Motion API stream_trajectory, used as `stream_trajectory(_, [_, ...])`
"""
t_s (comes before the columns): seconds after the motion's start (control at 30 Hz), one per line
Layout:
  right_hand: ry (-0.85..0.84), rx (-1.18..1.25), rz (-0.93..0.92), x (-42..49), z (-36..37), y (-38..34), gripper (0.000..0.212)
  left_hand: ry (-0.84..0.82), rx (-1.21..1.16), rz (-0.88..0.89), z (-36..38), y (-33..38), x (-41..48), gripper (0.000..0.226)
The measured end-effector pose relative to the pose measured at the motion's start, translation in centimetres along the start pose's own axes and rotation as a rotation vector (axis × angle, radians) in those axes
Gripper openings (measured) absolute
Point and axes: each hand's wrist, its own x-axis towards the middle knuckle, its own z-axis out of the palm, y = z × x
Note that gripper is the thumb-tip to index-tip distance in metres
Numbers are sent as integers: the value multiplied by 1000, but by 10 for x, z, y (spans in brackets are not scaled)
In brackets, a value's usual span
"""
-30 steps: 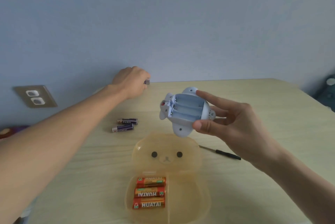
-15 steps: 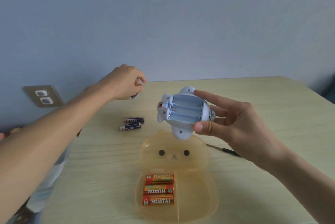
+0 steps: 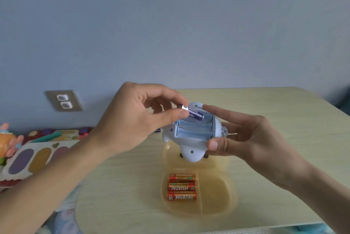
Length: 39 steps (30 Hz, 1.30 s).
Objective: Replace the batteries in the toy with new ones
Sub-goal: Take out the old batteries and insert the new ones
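The toy [image 3: 191, 135], a pale blue and white plastic figure, is held in the air above the desk [image 3: 265, 120] with its underside turned up and its battery compartment uncovered. The right hand [image 3: 251, 139] grips it from the right, thumb on the near edge and fingers on the far edge. The left hand [image 3: 136, 118] is closed in a pinch on a purple battery [image 3: 194, 113] marked HUATAI, thumb and fingertips at its left end. The battery is tilted, its right end dipping into the farthest slot of the compartment; the two nearer slots hold nothing, and a spring contact shows at the left of the middle one.

Below the toy, a translucent yellow case [image 3: 217, 195] lies open on the desk, its lid partly hidden behind the toy. Three orange batteries [image 3: 181, 187] lie side by side in its left section. A wall socket [image 3: 64, 100] sits on the blue wall at the left, and colourful playthings [image 3: 34, 156] lie beyond the desk's left edge.
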Motion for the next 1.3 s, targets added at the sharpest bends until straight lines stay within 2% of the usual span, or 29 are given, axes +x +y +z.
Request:
stream_trajectory(0.2, [-2,22,1,-5,4,-3,73,16,167,42,2,-1,-7,21])
stream_trajectory(0.3, [25,-21,-2,-7,8,-1,73,20,172,-69,3,5,-7,26])
stream_trajectory(0.57, [32,-64,-18,-11,13,-2,70,14,-278,-511,7,9,-12,32])
stream_trajectory(0.8, [-22,-116,-30,-12,16,-9,69,3,-310,-611,8,8,-10,33])
stream_trajectory(0.93, [-37,-131,-27,-9,13,-10,70,28,-234,-595,11,3,-7,25])
stream_trajectory(1.1, [20,-99,-9,0,7,-8,73,-30,-169,-517,-8,-1,5,37])
stream_trajectory(1.3, [128,9,-3,9,-17,-4,70,40,294,-368,-40,-35,11,5])
